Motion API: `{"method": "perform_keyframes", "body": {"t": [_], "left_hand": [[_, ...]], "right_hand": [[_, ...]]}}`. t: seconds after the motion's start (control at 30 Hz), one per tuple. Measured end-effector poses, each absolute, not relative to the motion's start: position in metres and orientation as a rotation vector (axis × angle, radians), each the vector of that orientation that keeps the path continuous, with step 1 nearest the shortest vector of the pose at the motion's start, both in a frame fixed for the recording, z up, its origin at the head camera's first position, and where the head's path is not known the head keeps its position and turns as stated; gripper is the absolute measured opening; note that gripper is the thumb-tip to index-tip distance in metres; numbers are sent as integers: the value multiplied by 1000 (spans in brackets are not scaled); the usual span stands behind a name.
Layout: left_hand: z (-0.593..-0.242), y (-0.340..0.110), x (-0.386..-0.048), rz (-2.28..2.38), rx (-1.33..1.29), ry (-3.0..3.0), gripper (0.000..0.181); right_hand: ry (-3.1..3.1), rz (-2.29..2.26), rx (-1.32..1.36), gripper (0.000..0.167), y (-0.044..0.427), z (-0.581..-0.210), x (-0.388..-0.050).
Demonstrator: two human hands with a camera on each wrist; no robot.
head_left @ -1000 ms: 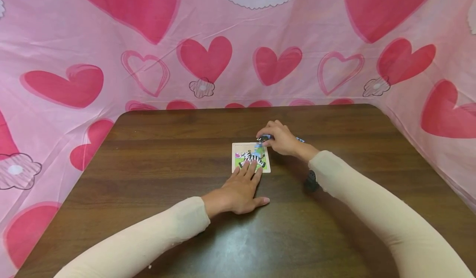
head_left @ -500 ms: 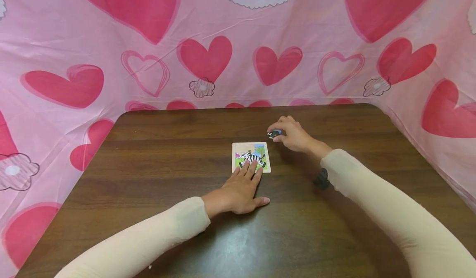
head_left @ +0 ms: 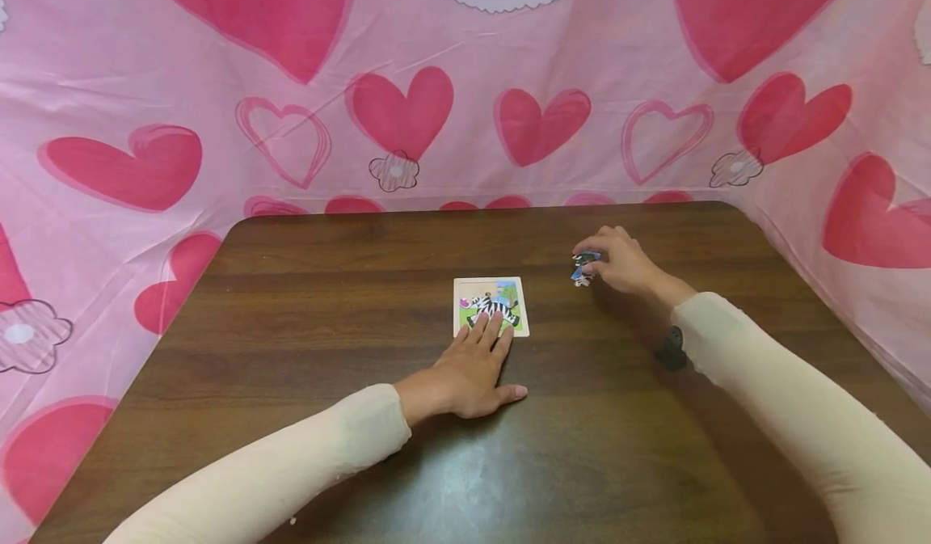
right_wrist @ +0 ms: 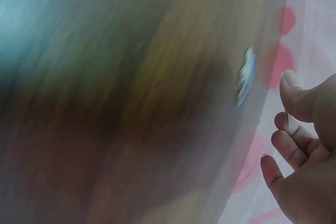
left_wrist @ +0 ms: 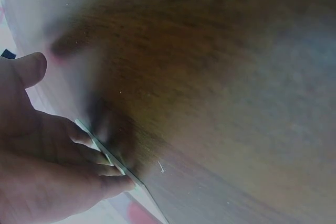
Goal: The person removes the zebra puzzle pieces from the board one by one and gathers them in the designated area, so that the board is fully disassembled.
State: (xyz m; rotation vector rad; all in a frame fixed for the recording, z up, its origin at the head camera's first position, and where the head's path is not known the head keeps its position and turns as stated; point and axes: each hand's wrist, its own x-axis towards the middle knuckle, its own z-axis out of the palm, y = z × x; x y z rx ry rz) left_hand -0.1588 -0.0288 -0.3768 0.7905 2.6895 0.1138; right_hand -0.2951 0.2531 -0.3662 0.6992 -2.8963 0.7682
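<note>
A small square wooden puzzle board (head_left: 457,305) with a zebra picture lies mid-table. Blue, green and striped pieces sit in it, and bare wood shows at its upper left. My left hand (head_left: 476,370) rests flat, fingers spread over the board's near edge; the left wrist view shows fingertips touching the board edge (left_wrist: 142,192). Right of the board, my right hand (head_left: 624,265) hovers with curved fingers over blue and black-and-white puzzle pieces (head_left: 582,276). In the right wrist view, thumb and fingers stand apart with nothing visible between them, and a piece (right_wrist: 245,77) lies beyond the fingertips.
The dark brown wooden table (head_left: 327,301) has rounded far corners. Pink cloth (head_left: 473,148) with heart prints hangs behind it and at both sides. A black device (head_left: 671,348) is worn under the right wrist.
My right hand, which held a dark blue piece at the board's upper right, has moved right to the loose pieces, and its fingers have loosened. The left hand has stayed put.
</note>
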Motion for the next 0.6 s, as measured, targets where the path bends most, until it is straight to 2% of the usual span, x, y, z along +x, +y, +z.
{"method": "perform_keyframes", "body": {"t": [0.3, 0.6], "left_hand": [[-377, -28, -159, 99, 793, 2691, 86], [-375, -29, -159, 109, 800, 2694, 86]], "right_hand": [[-2982, 701, 563, 27, 288, -374, -293], [-3003, 694, 494, 27, 298, -380, -292]]}}
